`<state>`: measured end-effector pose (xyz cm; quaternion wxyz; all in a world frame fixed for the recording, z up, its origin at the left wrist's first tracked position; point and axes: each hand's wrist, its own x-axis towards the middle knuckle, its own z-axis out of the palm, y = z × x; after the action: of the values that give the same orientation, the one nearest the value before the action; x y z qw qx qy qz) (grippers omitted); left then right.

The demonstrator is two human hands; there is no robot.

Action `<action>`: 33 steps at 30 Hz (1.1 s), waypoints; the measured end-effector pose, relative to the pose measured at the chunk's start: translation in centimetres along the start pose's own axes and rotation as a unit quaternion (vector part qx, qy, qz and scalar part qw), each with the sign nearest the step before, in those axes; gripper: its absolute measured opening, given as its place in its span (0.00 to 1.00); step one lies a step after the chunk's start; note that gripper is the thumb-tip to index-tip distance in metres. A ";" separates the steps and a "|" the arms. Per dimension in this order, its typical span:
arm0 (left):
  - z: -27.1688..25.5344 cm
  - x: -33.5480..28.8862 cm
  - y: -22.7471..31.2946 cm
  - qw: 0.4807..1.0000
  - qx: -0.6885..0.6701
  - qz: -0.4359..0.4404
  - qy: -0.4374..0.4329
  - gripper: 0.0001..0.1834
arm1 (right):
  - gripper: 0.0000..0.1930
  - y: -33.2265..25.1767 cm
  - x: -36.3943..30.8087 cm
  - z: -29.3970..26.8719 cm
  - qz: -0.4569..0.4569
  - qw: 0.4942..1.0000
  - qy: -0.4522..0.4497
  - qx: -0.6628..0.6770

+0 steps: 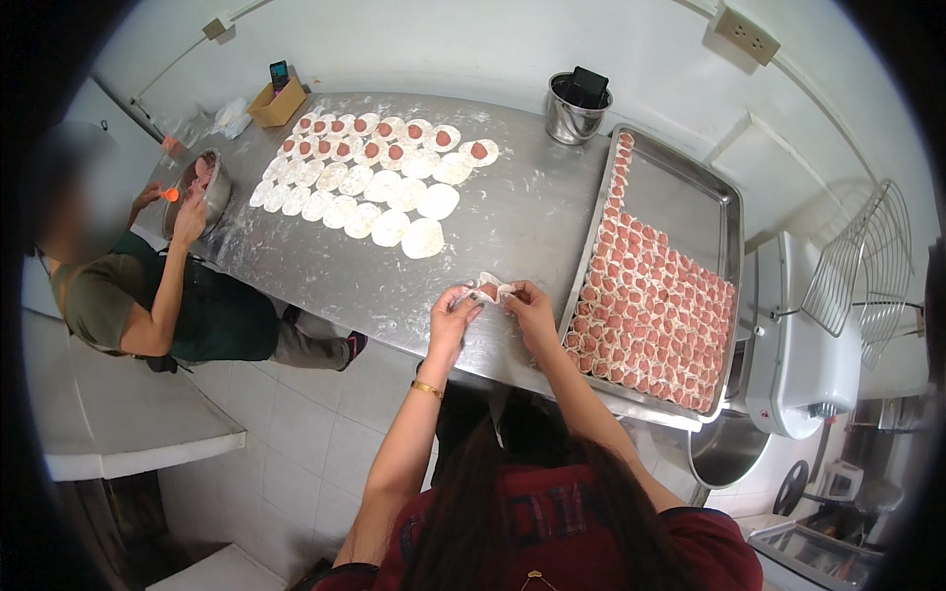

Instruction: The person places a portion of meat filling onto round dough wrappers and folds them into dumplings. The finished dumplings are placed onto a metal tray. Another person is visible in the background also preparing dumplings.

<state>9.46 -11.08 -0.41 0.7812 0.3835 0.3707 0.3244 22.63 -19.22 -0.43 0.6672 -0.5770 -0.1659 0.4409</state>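
Between my hands, above the front part of the steel table (394, 305), is an open-topped dumpling (489, 289), its pale wrapper gathered around pink meat. My left hand (453, 313) pinches its left side, and my right hand (530, 308) grips the right side with fingertips. Beyond my hands to the left, round dough wrappers (424, 238) lie in overlapping rows. The far rows carry dabs of meat filling (395, 153); the nearer ones are bare. To my right, a large metal tray (680, 187) holds tightly packed rows of similar dumplings (650, 315).
At left a co-worker (148, 286) holds an orange spoon (170, 195) over a metal bowl (219, 197) of meat. A cardboard box (277, 104) and a steel bucket (576, 120) stand by the back wall. Right of the tray is a white machine (803, 335) with a wire guard.
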 end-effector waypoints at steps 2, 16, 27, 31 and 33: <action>0.1 -0.1 -0.1 0.999 -0.040 0.002 0.007 0.04 | 0.12 -0.2 -0.2 0.1 -0.005 0.999 -0.012 0.049; 0.5 -2.2 1.0 0.997 0.060 0.028 -0.038 0.17 | 0.11 -1.6 -0.2 -1.7 -0.042 0.973 -0.046 -0.223; 0.1 -1.6 -1.1 0.886 0.396 0.237 -0.046 0.09 | 0.14 -0.9 0.0 -2.2 -0.135 0.894 -0.087 -0.419; 1.1 -1.7 -0.6 0.900 0.410 0.144 -0.028 0.16 | 0.13 -1.0 0.6 -2.1 -0.174 0.873 -0.097 -0.445; 1.4 -1.8 -0.4 0.883 0.441 0.157 -0.034 0.20 | 0.14 -1.2 0.7 -2.2 -0.182 0.864 -0.097 -0.460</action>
<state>9.77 -13.21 0.42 0.4820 0.7524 0.3840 0.2328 25.06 -20.03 -0.18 0.3751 -0.7320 -0.5159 0.2396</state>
